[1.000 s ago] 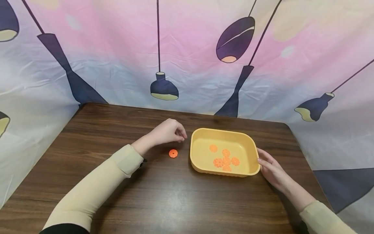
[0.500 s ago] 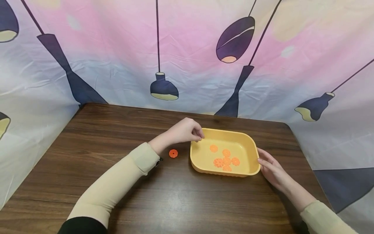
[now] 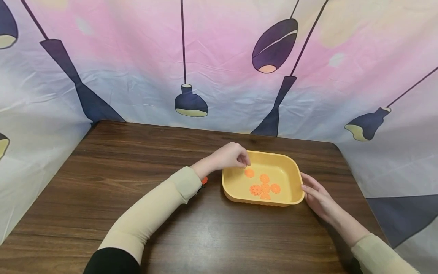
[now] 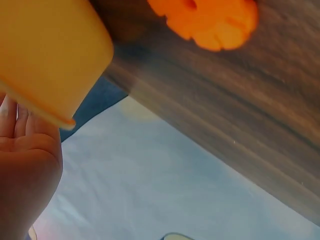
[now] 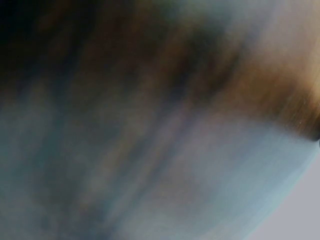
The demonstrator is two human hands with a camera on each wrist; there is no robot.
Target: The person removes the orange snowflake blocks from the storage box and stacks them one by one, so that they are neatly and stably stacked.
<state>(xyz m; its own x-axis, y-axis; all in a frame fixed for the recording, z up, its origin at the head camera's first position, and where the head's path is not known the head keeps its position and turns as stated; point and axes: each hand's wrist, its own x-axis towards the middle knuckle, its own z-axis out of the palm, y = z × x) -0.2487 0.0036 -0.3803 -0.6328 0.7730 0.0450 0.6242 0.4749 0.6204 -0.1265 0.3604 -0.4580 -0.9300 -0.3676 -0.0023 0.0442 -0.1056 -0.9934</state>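
A yellow rectangular plastic tub [image 3: 270, 203] stands on the table with several thin orange notched discs [image 3: 265, 188] lying on its bottom. My left hand [image 3: 230, 156] is over the tub's left rim, its fingers bent loosely downward, close above the leftmost disc [image 3: 249, 173]. No object shows between its thumb and fingers. At the tub's right end my right hand [image 3: 319, 199] holds the rim, thumb at the edge and fingers along the outer wall. Outside the tub, one orange disc [image 4: 215, 22] with a centre hole lies on the table, mostly covered by my left sleeve in the head view.
The dark wood-grain table [image 3: 219, 232] extends to a back edge below a cloth backdrop [image 3: 143, 76] printed with lamps. The left forearm [image 3: 154, 209] crosses above the table. The right wrist view is too blurred to read.
My left hand has moved right, from beside the tub to over its left part, and the sleeve now covers most of the loose disc. The right hand and tub stay put.
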